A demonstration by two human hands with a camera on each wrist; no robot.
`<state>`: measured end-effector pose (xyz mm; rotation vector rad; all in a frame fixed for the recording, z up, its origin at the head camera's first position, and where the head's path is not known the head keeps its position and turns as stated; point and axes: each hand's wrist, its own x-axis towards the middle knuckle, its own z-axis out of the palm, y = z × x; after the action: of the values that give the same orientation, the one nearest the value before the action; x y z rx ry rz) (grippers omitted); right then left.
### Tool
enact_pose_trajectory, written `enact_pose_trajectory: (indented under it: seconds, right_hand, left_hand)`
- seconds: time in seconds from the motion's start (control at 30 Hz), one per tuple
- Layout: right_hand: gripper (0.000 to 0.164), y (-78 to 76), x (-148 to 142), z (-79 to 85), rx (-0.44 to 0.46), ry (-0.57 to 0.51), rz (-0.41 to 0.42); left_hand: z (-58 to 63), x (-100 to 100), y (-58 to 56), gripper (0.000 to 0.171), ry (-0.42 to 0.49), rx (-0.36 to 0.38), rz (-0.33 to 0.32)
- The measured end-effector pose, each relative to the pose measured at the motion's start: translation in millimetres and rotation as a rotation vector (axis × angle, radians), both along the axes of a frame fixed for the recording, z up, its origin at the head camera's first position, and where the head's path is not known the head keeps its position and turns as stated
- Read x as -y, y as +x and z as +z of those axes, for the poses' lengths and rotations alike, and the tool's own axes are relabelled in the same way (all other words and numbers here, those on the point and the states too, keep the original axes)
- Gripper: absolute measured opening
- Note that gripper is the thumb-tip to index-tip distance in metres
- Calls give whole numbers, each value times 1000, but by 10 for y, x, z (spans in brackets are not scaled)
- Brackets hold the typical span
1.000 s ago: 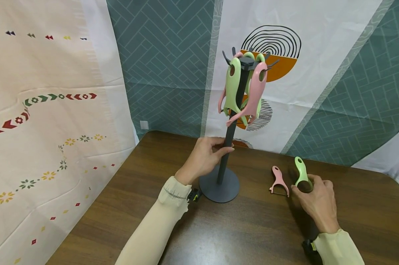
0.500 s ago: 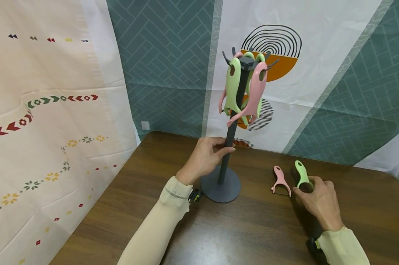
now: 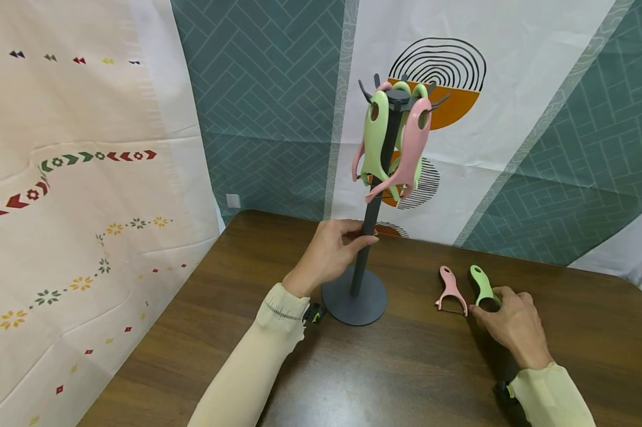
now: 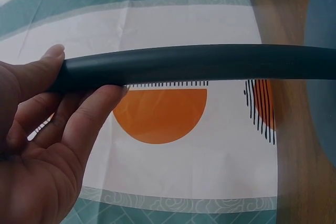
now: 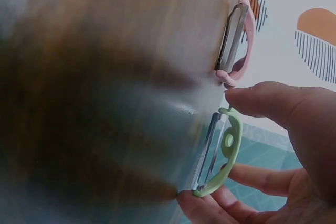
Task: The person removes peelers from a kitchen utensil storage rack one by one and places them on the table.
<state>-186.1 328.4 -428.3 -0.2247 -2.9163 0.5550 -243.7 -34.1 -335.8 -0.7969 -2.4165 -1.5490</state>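
A dark grey stand with upturned hooks [image 3: 355, 308] stands upright on its round base. My left hand [image 3: 326, 254] grips its pole [image 4: 194, 64] between thumb and fingers, partway up. Several green and pink peelers hang from the hooks, among them a green one [image 3: 374, 133] and a pink one [image 3: 415, 136] at the front. To the right, my right hand [image 3: 515, 323] holds a green peeler [image 3: 481, 281] by its blade end, thumb on one side and fingers on the other. The peeler's handle points away, toward the wall. A pink peeler [image 3: 448, 286] lies just left of it.
The brown wooden table [image 3: 406, 367] ends at the back against a patterned cloth [image 3: 278, 118]. A cream printed cloth [image 3: 86, 237] hangs along the left side. The hanging peelers make the stand top-heavy in outline, and hook tips [image 3: 440, 101] stick outward.
The green peeler at my right hand has shifted a little toward me, its handle now nearer the hand. My left hand stays on the pole, and the stand has not moved.
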Motion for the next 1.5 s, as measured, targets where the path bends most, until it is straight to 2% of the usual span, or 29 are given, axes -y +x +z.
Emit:
enact_pose_trajectory:
  seconds: [0.27, 0.87, 1.1, 1.2, 1.33, 1.5]
  right_hand:
    - [68, 0, 9, -7, 8, 5, 0]
    - [77, -14, -7, 31, 122, 37, -32]
    - [81, -30, -10, 44, 76, 70, 21]
    - [83, -27, -22, 64, 89, 67, 22]
    - [76, -2, -39, 83, 109, 54, -7]
    - [56, 27, -37, 86, 66, 51, -31]
  left_hand:
    - [5, 0, 5, 19, 1, 14, 0]
    - [14, -7, -1, 18, 12, 7, -9]
    - [30, 20, -15, 16, 16, -4, 1]
    - [31, 27, -24, 16, 18, -11, -4]
    - [14, 17, -37, 15, 7, -20, -10]
    - [-1, 3, -28, 15, 5, -16, -12]
